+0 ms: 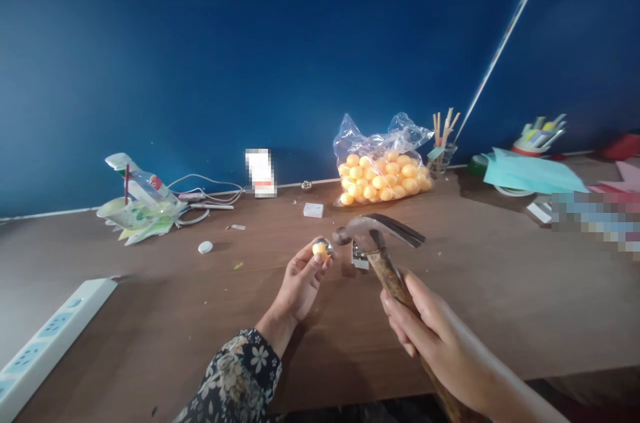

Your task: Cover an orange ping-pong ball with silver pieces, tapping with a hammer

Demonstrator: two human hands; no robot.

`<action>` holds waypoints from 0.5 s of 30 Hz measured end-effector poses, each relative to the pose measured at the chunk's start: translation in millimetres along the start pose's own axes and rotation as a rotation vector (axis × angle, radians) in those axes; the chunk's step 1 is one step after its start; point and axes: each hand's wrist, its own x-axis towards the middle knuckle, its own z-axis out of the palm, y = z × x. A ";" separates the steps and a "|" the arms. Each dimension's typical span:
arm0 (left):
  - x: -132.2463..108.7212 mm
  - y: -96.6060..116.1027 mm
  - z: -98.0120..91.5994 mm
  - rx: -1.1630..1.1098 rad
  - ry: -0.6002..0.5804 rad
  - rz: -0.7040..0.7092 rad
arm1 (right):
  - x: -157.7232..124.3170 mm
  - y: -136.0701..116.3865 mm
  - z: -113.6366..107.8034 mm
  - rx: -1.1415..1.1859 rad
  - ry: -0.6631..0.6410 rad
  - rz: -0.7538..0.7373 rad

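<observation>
Ball (323,249), apparently part-covered in silvery metal with yellow left bare, sits at the view's six o'clock, pinched in the left hand (303,277), while the right hand (425,317) clenches a claw hammer (390,274), head near the ball's two o'clock.

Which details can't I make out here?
All in the head view:
Hammer: handle end cut off by the bottom edge.
Ball: partly covered by the left hand.
Small box: partly hidden behind the hammer.
White object: face pixelated, unreadable.
Power strip: one end cut off by the left edge.
</observation>
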 end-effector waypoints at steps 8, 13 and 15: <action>-1.0 1.1 -3.8 0.012 -0.072 -0.059 | 5.4 0.3 4.4 0.078 -0.078 0.030; -4.8 7.5 -1.3 -0.066 -0.138 -0.131 | 0.4 -1.3 -4.6 0.100 -0.035 0.032; -5.8 8.2 -1.3 -0.091 -0.151 -0.158 | -0.5 -0.3 -5.2 0.113 -0.035 0.045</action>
